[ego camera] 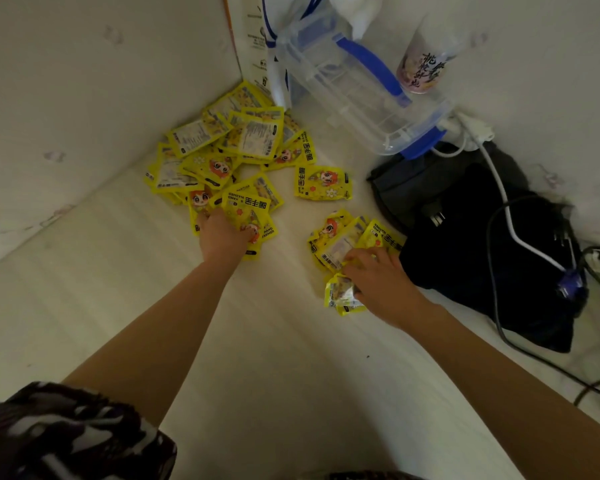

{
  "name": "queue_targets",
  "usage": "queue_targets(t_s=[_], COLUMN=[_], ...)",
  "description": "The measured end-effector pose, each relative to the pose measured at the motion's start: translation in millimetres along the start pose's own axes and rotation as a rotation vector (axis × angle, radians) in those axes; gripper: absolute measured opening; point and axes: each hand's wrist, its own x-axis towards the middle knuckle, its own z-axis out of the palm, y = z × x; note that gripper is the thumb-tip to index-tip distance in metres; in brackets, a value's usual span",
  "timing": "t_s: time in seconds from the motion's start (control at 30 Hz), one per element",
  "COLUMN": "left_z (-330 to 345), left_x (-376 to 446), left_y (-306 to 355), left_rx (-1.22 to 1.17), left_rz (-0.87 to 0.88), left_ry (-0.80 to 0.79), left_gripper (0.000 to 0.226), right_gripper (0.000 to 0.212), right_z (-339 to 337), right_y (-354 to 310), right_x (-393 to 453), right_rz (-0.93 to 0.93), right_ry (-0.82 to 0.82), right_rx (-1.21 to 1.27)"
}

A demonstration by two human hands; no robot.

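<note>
- Well to the left of the black bag (465,237), the left hand (222,235) rests on the heap of yellow packets (222,150), its fingers curled round the front packet (253,216).
- Just beside the bag's left edge, the right hand (381,282) grips a small stack of packets (347,237), fingers bent over it.
- A loose packet (321,183) lies between heap and bag.

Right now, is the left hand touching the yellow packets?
Touching. The head view shows the left hand on the yellow packets, fingers curled over them, no gap.
</note>
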Motion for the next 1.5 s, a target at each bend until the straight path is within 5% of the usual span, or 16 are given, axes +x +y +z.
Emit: queue_targets(t_s=[0.47, 0.63, 0.8, 0.9, 1.1, 1.5], left_z=[-19.1, -30.5, -34.9, -35.6, -33.3, -19.0], left_x=[-21.7, -25.8, -25.5, -19.7, 0.9, 24.2], left_y=[-19.8, -26.2, -17.6, -6.5, 19.4, 34.9], left_rx=[-0.294, -0.309, -0.310, -0.203, -0.090, 0.009], left_rz=[-0.004, 0.060, 0.094, 0.186, 0.273, 0.224], left_ry=[0.118, 0.098, 0.011, -0.072, -0.096, -0.057], left_gripper=[0.049, 0.054, 0.075, 0.058, 0.038, 0.058], right_gripper=[0.041, 0.047, 0.022, 0.019, 0.023, 0.051], right_z=[-4.1, -12.5, -21.3, -32.4, -57.4, -56.2], right_y=[-1.4, -2.5, 2.4, 10.2, 21.2, 20.1], right_x=[-8.9, -9.9, -11.6, -11.3, 0.7, 25.2], right_rz=[0.007, 0.022, -0.030, -0.039, -0.011, -0.070], right_ry=[-0.090, -0.161, -0.237, -0.221, -0.250, -0.279], right_rx=[0.058, 0.101, 0.122, 0.187, 0.137, -0.090])
